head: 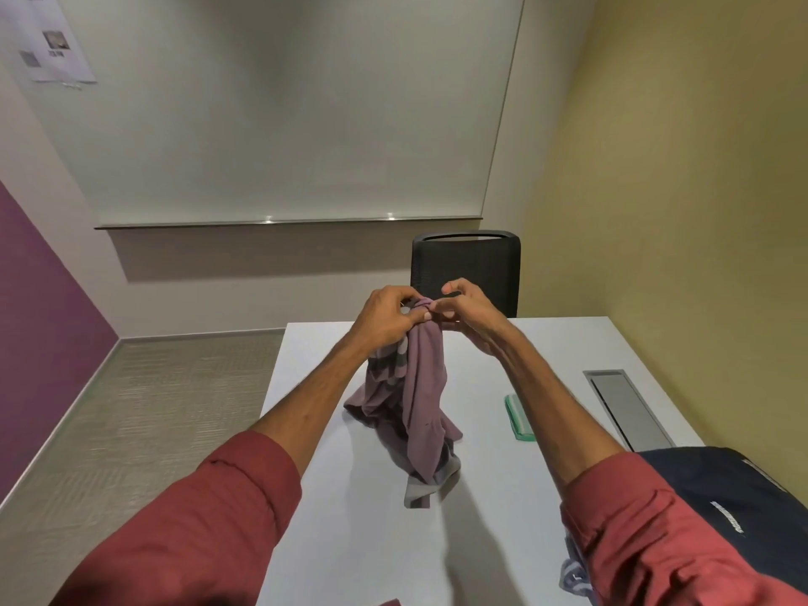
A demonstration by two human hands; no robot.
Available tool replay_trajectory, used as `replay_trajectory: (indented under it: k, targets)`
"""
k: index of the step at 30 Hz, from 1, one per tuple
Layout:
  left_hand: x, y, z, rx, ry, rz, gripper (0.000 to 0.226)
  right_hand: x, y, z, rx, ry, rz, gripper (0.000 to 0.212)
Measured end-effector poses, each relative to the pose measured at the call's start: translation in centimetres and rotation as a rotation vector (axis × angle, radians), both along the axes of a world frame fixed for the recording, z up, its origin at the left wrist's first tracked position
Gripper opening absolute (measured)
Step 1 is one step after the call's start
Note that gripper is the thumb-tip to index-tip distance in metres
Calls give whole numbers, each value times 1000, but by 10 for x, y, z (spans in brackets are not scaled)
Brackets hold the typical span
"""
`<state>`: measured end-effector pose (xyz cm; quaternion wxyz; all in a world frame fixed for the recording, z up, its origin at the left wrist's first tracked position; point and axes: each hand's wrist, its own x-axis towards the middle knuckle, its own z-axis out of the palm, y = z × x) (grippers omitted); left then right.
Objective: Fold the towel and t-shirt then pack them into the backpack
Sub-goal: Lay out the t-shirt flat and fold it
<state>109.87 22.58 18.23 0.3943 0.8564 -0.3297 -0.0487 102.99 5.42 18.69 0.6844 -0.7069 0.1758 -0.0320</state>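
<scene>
T-shirt [422, 387] (bunched) beside backpack [743, 496]

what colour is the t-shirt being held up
Dusty mauve-purple with grey trim, the t-shirt shows best in the head view.

One t-shirt [419, 387], one towel [518, 417], one backpack [721, 492] (partly out of frame), two hands [384, 319].

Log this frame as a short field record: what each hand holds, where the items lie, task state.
left hand: pinches top of t-shirt
right hand: pinches the same bunched top edge
t-shirt: mauve, hanging, lower end on table
towel: green, folded, flat on table, right of t-shirt
backpack: dark, near right corner
task state: t-shirt unfolded, nothing visibly packed
</scene>
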Motion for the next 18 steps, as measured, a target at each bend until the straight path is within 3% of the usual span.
replay_trajectory:
  k: [3, 8, 10, 13, 18]
  targets:
    - [-1, 0, -2, -42, -58, 51, 27, -5, 4, -14, 185, -28, -63, 58]
    - [0, 6, -11, -167, -66, 101, 23, -11, 13, -25, 196, -30, -51, 65]
    - [4, 10, -9, -230, -36, 123, 21, -16, 13, -32, 72, 32, -7, 62]
    - [12, 12, -3, -235, -14, 129, 17, -26, 9, -47, -217, 121, 124, 40]
    - [12, 21, -2, -129, 1, 107, 17, -31, 8, -55, -315, 11, 29, 23]
